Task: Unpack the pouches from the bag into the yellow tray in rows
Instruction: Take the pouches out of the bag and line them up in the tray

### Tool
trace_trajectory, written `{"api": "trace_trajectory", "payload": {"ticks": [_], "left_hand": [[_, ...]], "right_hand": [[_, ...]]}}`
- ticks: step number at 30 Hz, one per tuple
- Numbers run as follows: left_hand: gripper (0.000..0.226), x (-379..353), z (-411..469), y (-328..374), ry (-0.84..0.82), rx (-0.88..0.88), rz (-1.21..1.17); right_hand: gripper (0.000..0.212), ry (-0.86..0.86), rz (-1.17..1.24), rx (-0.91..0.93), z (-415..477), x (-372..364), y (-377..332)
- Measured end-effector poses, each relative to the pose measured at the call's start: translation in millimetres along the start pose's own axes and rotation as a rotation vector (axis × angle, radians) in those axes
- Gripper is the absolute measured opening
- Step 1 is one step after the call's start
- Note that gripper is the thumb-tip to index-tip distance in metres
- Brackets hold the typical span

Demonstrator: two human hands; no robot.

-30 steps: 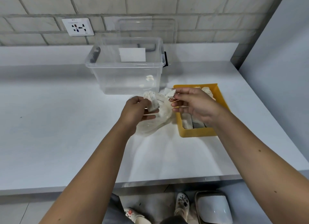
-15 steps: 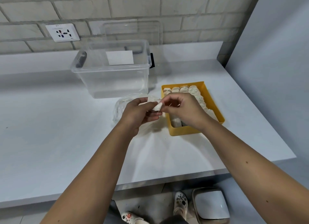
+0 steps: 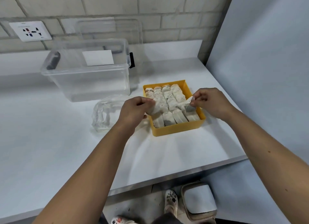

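L hand [image 3: 135,110] is pinching a pouch [image 3: 154,108] btwn thumb & curled fingers, holding it over the left rim of the yellow tray [image 3: 177,129]. R hand [image 3: 211,103] is pinching a second pouch [image 3: 188,106] by its top corner. That pouch is hanging over the tray's right side, its lower end meeting or just clearing the packed ones; can't tell which.

The tray is sitting on the white counter [image 3: 50,140], right of centre. It's holding rows of pouches [image 3: 168,98] standing on edge, approx four across, running near to far, packed tight & leaning a bit.

The bag [image 3: 105,113], clear plastic, is lying crumpled on the counter just left of the tray, its right part hiding behind the L hand. Can't tell if it's holding anything.

A clear bin [image 3: 87,79] w/ dark handles & a white label is standing on the counter, far & left of the tray. A clear lid [image 3: 117,29] is leaning vs the brick wall behind it. A wall socket [image 3: 30,31] is showing at far left. Shoes [image 3: 170,202] are showing on the floor below the near counter edge.
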State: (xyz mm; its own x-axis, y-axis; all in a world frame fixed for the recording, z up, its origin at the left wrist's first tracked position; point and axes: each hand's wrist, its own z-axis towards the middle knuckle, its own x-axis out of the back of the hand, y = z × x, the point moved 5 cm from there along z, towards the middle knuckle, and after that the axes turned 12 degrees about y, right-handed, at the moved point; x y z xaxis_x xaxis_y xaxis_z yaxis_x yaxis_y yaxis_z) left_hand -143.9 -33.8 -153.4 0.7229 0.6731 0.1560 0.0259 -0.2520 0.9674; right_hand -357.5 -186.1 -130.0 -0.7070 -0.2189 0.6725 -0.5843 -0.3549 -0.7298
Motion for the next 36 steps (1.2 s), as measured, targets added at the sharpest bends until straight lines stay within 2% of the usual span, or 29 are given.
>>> {"api": "trace_trajectory", "payload": {"ticks": [7, 10, 18, 20, 23, 26, 30, 32, 36], "left_hand": [[0.006, -11, 5, -2, 0.033, -0.031, 0.062], [0.008, -15, 6, -1, 0.026, -0.012, 0.060], [0.006, -27, 1, 1, -0.034, 0.015, 0.032], [0.007, -32, -1, 2, -0.065, 0.015, 0.020], [0.009, -41, -5, 7, -0.103, 0.010, 0.003], [0.011, -47, -8, 13, -0.122, 0.018, -0.026], [0.007, -49, -10, 16, -0.121, -0.003, 0.005], [0.005, -47, -9, 14, -0.111, -0.029, 0.042], [0.005, -39, -5, 4, -0.081, -0.017, 0.067]], "right_hand": [[0.015, -0.066, -0.080, -0.051, -8, -5, 33], [0.025, -0.093, -0.135, -0.049, -8, -8, 35], [0.031, 0.073, -0.369, 0.150, -10, -8, 19], [0.022, 0.099, -0.162, 0.107, -12, -7, 6], [0.023, -0.081, 0.225, -0.101, -16, -20, -13], [0.023, -0.186, 0.270, -0.142, -14, -29, -25], [0.015, -0.141, 0.292, -0.082, -6, -24, -27], [0.013, -0.117, 0.257, -0.053, -1, -18, -22], [0.014, -0.161, -0.079, -0.002, 1, -13, -3]]}}
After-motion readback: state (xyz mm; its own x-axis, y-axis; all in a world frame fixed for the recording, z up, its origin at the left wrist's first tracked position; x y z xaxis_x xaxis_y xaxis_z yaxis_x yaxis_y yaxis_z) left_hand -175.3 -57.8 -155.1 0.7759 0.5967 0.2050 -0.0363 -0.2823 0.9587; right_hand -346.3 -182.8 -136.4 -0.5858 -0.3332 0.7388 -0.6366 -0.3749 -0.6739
